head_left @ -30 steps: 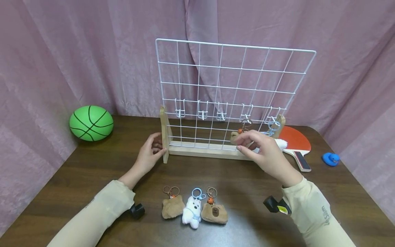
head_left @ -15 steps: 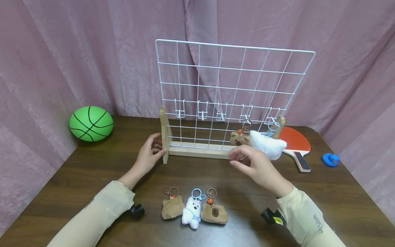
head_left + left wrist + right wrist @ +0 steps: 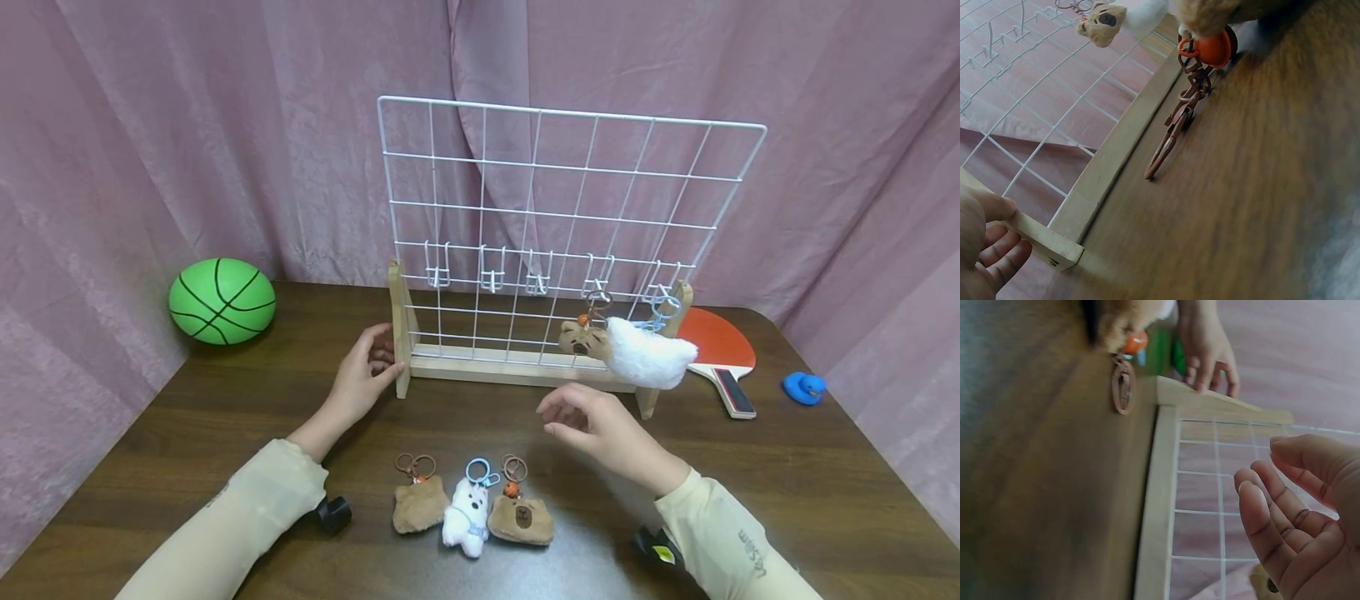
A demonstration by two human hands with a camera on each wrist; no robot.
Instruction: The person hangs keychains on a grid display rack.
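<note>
My left hand (image 3: 363, 368) holds the left wooden end of a white wire grid rack (image 3: 487, 158). Its thumb lies on the wood's front edge (image 3: 1050, 244), the other fingers bent loosely at the outer side. My right hand (image 3: 600, 425), fingers slightly bent and holding nothing, hovers in front of the rack's right half. From the rack's hooks (image 3: 492, 279) hang a brown plush keychain (image 3: 585, 340) and a white plush keychain (image 3: 651, 354) at the right. Three more plush keychains lie in front: a brown one (image 3: 418, 504), a white bear (image 3: 467, 517) and a brown capybara-like one (image 3: 522, 521).
A green ball (image 3: 222, 301) sits at the back left of the wooden table (image 3: 787, 492). Right of the rack lie a red table tennis paddle (image 3: 716, 337) and a blue rubber duck (image 3: 804, 387). A pink curtain (image 3: 225, 125) closes off the back.
My right hand has drawn back from the hanging plush keychains, moving toward me and left, which uncovers them. My left hand stays at the rack's end.
</note>
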